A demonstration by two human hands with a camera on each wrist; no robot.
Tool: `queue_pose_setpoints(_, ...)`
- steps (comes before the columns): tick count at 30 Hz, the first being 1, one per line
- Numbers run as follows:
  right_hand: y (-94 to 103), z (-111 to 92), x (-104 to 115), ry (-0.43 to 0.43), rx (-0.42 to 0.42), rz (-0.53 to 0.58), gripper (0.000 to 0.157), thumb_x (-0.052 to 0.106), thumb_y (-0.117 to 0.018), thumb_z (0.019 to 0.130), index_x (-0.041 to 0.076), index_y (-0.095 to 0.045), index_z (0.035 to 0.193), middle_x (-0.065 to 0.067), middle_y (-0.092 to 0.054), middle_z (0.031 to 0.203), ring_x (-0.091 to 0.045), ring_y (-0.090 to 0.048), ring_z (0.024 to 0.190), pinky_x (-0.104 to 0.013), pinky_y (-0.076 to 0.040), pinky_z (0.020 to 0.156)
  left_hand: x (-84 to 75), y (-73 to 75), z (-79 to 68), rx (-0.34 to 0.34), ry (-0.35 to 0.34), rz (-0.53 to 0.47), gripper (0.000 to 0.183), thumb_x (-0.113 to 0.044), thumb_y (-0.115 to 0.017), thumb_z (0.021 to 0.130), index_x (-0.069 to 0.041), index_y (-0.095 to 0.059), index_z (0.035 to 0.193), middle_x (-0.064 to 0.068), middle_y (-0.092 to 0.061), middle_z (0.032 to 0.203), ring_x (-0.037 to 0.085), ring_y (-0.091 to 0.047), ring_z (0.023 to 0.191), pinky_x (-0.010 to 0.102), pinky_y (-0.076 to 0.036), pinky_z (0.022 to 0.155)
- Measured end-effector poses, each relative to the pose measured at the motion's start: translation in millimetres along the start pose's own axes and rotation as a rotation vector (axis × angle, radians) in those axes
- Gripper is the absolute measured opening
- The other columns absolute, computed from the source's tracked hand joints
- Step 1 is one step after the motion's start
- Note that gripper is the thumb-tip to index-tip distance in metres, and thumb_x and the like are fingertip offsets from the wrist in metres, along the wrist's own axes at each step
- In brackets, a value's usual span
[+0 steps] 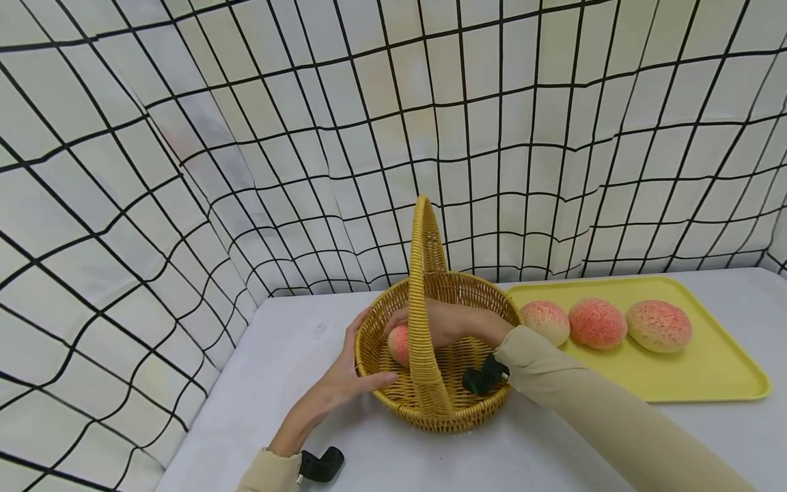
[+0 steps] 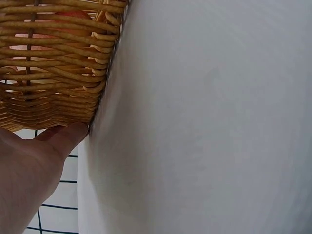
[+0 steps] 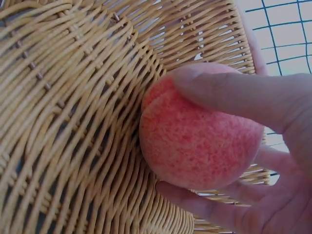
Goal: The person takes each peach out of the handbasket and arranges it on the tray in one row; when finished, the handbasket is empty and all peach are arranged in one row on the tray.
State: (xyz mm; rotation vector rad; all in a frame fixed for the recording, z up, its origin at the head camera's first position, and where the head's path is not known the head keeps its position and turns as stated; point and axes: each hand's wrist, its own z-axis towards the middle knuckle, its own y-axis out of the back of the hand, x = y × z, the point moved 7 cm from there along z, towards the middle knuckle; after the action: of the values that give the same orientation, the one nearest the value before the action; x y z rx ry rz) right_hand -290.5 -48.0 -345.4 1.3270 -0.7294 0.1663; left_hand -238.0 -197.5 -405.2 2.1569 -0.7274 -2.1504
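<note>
A round wicker basket (image 1: 443, 422) with a tall arched handle (image 1: 420, 294) stands on the white table. My left hand (image 1: 344, 374) grips its left side, thumb over the rim and fingers along the outer wall. In the left wrist view, that hand (image 2: 36, 163) lies against the woven side near the base. Inside the basket, my right hand (image 1: 439, 321) holds a pink peach (image 1: 399, 345), partly hidden behind the handle in the head view. The right wrist view shows the thumb on top of the peach (image 3: 200, 141) and fingers beneath, with the peach against the woven wicker.
To the right, a yellow tray (image 1: 701, 383) bears three more peaches in a row: a paler one (image 1: 549, 324) by the basket, a redder middle one (image 1: 597, 323) and a right one (image 1: 659, 326). Black netting (image 1: 467, 157) over white cloth borders the table's back and left.
</note>
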Motion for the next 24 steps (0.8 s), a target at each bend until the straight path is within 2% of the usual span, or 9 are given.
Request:
queue_pose_setpoints(6, 3.2, -6.3, -1.9, -0.081, -0.020, 0.105, 0.043, 0.016, -0.080, 0.092, 0.003, -0.068, 0.131, -0.006, -0.069, 0.128, -0.014, -0.062, 0.113, -0.027, -0.050, 0.095, 2.3, 2.2, -1.6, -0.030, 0.033, 0.051, 0.122, -0.037, -0.086, 0.083, -0.029, 0.001, 0.167, 0.019, -0.018, 0.170, 0.040, -0.031, 0.152, 0.060, -0.028, 0.120)
queue_pose_setpoints(9, 13.5, -16.2, -0.6, -0.122, -0.052, 0.168, 0.050, 0.017, -0.086, 0.087, 0.004, -0.069, 0.132, -0.004, -0.069, 0.126, -0.014, -0.062, 0.111, -0.029, -0.052, 0.093, 1.1, 1.9, -0.8, -0.030, 0.024, 0.048, 0.121, -0.036, -0.087, 0.083, -0.029, 0.000, 0.167, 0.018, -0.018, 0.170, 0.041, -0.029, 0.152, 0.061, -0.028, 0.120)
queue_pose_setpoints(12, 31.0, -34.1, 2.6, -0.161, -0.108, 0.229, 0.054, 0.016, -0.090, 0.081, 0.008, -0.070, 0.130, -0.003, -0.070, 0.121, -0.015, -0.065, 0.105, -0.031, -0.057, 0.087, 0.3, 0.3, 0.3, -0.014, 0.006, 0.004, 0.121, -0.033, -0.087, 0.083, -0.029, 0.000, 0.167, 0.020, -0.020, 0.168, 0.042, -0.030, 0.151, 0.059, -0.030, 0.119)
queue_pose_setpoints(14, 44.7, -50.3, 5.6, -0.196, -0.148, 0.235, 0.055, 0.016, -0.091, 0.079, 0.013, -0.070, 0.129, -0.001, -0.069, 0.120, -0.017, -0.066, 0.101, -0.032, -0.059, 0.081, 0.0, 0.1, 0.4, -0.011, 0.003, -0.009, 0.121, -0.033, -0.087, 0.083, -0.029, 0.000, 0.167, 0.021, -0.020, 0.168, 0.042, -0.030, 0.151, 0.059, -0.030, 0.118)
queue_pose_setpoints(18, 72.2, -92.2, 7.0, -0.266, -0.248, 0.185, 0.055, 0.022, -0.093, 0.079, 0.022, -0.070, 0.130, -0.001, -0.064, 0.131, -0.022, -0.062, 0.105, -0.034, -0.059, 0.079, 0.8, 1.4, -0.4, -0.020, 0.014, 0.000, 0.121, -0.032, -0.087, 0.084, -0.030, 0.001, 0.167, 0.020, -0.020, 0.168, 0.041, -0.028, 0.152, 0.061, -0.026, 0.120)
queue_pose_setpoints(22, 96.0, -149.2, -0.2, -0.328, -0.355, 0.126, 0.056, 0.025, -0.093, 0.081, 0.025, -0.069, 0.132, 0.000, -0.063, 0.134, -0.026, -0.058, 0.109, -0.035, -0.058, 0.079, 0.6, 1.4, -0.8, -0.016, 0.014, 0.003, 0.121, -0.031, -0.087, 0.084, -0.031, 0.002, 0.167, 0.020, -0.018, 0.170, 0.041, -0.025, 0.154, 0.063, -0.022, 0.121)
queue_pose_setpoints(24, 104.6, -181.8, -6.9, -0.378, -0.408, 0.118, 0.058, 0.026, -0.092, 0.082, 0.026, -0.066, 0.135, -0.001, -0.063, 0.130, -0.025, -0.060, 0.107, -0.035, -0.059, 0.077, 0.5, 1.0, -0.9, -0.014, 0.015, 0.001, 0.121, -0.031, -0.087, 0.085, -0.030, 0.002, 0.167, 0.020, -0.017, 0.170, 0.041, -0.025, 0.154, 0.062, -0.022, 0.121)
